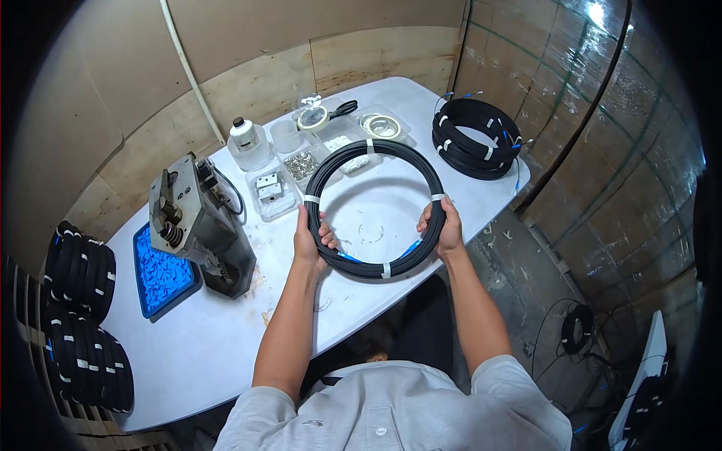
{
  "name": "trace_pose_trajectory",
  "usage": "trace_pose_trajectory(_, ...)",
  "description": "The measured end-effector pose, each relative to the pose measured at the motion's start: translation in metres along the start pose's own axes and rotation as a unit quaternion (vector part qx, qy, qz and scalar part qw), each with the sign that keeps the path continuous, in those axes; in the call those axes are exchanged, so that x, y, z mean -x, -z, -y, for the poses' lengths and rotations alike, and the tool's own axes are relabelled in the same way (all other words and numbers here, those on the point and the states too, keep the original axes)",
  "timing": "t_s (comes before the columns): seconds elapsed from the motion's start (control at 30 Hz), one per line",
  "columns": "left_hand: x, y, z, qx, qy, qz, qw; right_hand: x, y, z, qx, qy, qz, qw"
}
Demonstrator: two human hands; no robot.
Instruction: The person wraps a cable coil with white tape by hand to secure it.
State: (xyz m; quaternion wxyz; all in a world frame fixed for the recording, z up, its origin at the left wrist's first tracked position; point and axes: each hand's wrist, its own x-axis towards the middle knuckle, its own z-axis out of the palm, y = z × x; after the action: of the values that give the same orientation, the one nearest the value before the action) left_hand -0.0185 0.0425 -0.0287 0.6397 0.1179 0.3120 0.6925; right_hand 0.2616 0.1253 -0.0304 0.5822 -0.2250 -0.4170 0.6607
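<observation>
A coil of black cable (410,154), bound with white tape at several spots, is held up over the white table between my two hands. My left hand (308,239) wraps round the coil's left side, with its fingers curled inside the ring. On the opposite side, my right hand (445,225) grips the coil just below a white tape band. Two blue connectors (411,249) show along the lower inner edge of the ring. Part of the cable is hidden behind my fingers.
A metal press machine (203,225) stands left beside a blue tray (197,283) of small blue parts. Toward the back are a white bottle (243,135), a bin of metal parts (301,164) and tape rolls (380,126). Stacked coils (474,161) sit at right; more coils (83,361) lie left.
</observation>
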Motion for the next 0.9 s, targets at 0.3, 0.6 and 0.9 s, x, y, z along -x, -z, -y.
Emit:
trace_pose_trajectory(0.3,-0.01,0.018,0.001,0.035,0.034,0.01,0.999,0.007,0.007,-0.009,0.057,-0.043,-0.056,0.996)
trace_pose_trajectory(0.6,0.02,-0.008,0.0,-0.027,0.001,-0.04,0.999,0.003,0.015,-0.008,0.022,-0.085,-0.085,0.993)
trace_pose_trajectory(0.9,0.015,0.004,0.001,-0.033,-0.004,-0.031,0.999,0.012,0.011,-0.009,0.061,-0.016,-0.053,0.997)
